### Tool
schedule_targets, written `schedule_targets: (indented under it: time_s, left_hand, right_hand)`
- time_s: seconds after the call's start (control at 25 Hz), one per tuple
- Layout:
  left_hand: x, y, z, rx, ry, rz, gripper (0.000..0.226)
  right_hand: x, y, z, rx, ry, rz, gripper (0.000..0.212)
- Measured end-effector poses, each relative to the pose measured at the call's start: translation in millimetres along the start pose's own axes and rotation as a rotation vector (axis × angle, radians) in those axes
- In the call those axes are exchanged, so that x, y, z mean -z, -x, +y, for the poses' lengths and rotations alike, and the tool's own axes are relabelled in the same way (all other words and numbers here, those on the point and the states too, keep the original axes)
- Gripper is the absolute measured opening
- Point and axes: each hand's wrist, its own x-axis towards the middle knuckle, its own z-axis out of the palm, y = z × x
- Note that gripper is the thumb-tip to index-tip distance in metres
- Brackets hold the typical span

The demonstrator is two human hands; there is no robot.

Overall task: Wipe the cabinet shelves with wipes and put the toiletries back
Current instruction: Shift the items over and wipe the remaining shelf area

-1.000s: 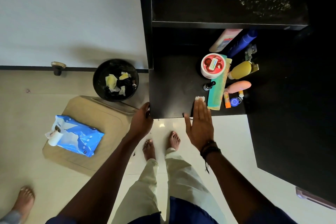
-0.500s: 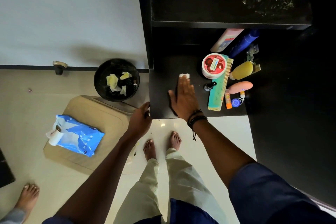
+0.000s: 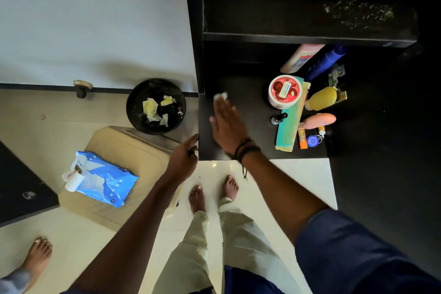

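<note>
Left hand: fingers loosely curled against the front corner of the matte black cabinet shelf, likely bracing; it holds nothing.
Right hand: fingers together, palm flat, pressing a small white crumpled wipe against the shelf's bare left half; only its tip shows past the fingertips.
Toiletries: crowded on the shelf's right side, probably to clear the wiping area, among them a flat teal plastic comb and a round red-lidded white tub.
Floor: soft blue plastic wipes pack on a beige lid, within reach; round black bin with used wipes.
</note>
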Motion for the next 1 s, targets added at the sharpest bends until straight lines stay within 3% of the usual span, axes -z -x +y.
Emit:
schedule_targets:
  time_s: [0.12,0.36,0.6,0.68,0.88,1.0]
  left_hand:
    - [-1.7,3.5,-2.7,0.075,0.043,0.055,0.059]
    - [-6.9,3.4,-11.1,0.130,0.083,0.033,0.068]
    - [-8.5,7.2,8.9,0.140,0.235,0.037,0.064]
    - [-10.4,8.8,14.5,0.091,0.263,0.018,0.068]
    - [-16.7,10.3,2.5,0.083,0.275,0.048,0.072]
    - [-15.8,18.6,12.5,0.090,0.263,0.053,0.069]
  right_hand:
    - [-21.5,48.3,-8.4,0.207,0.168,0.002,0.054]
    - [-9.3,-15.8,-28.7,0.041,0.103,0.001,0.056]
    - [-40.8,102.7,-8.6,0.220,0.167,0.024,0.060]
    - [-39.8,133.0,18.2,0.171,0.159,0.038,0.051]
    - [-20.3,109.5,30.1,-0.210,0.112,0.161,0.053]
    - [-35.4,76.1,-2.4,-0.126,0.124,0.154,0.053]
